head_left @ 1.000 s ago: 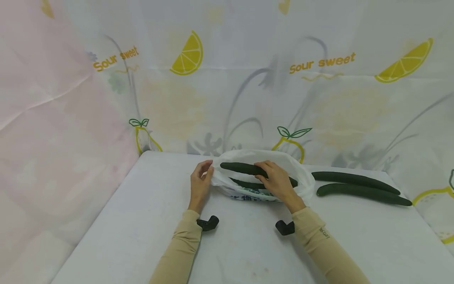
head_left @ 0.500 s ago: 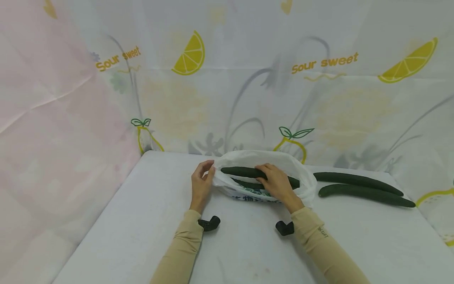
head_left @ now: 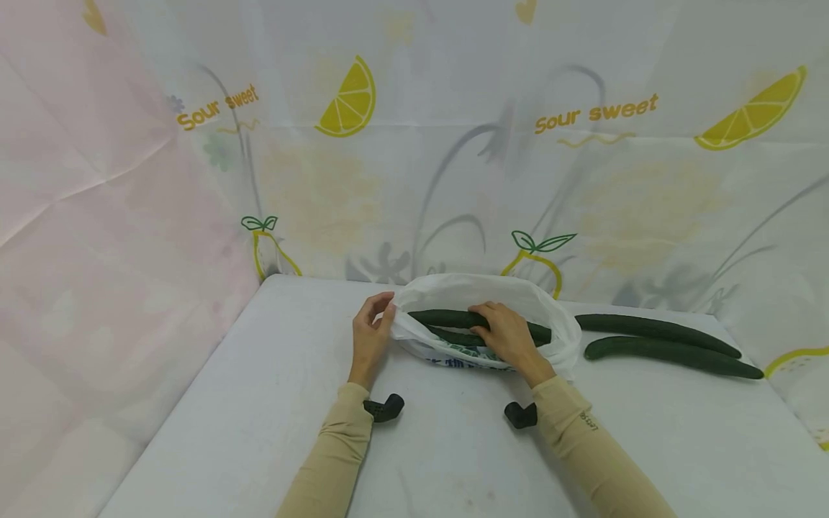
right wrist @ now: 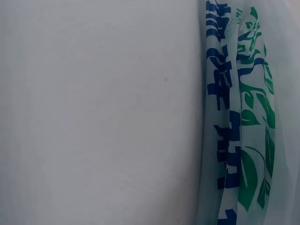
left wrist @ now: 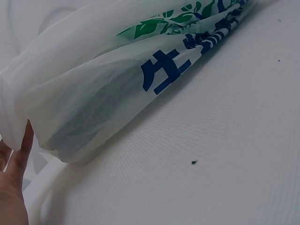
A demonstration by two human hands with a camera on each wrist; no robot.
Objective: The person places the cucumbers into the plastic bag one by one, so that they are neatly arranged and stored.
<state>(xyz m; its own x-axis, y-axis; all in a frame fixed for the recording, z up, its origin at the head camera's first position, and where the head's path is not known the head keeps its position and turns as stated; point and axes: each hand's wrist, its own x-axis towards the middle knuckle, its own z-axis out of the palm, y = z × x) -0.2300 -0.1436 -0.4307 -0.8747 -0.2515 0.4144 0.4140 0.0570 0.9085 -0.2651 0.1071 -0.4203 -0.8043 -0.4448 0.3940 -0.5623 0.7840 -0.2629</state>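
One cucumber (head_left: 447, 318) lies within the gaping bag (head_left: 565, 324).

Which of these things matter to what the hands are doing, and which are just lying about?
In the job:
White plastic bag, left hand at its rim
Held cucumber in right hand
Second cucumber in the bag
Probably rear loose cucumber and front loose cucumber, untouched

Not involved:
Dark speck on the table
Lemon-print backdrop
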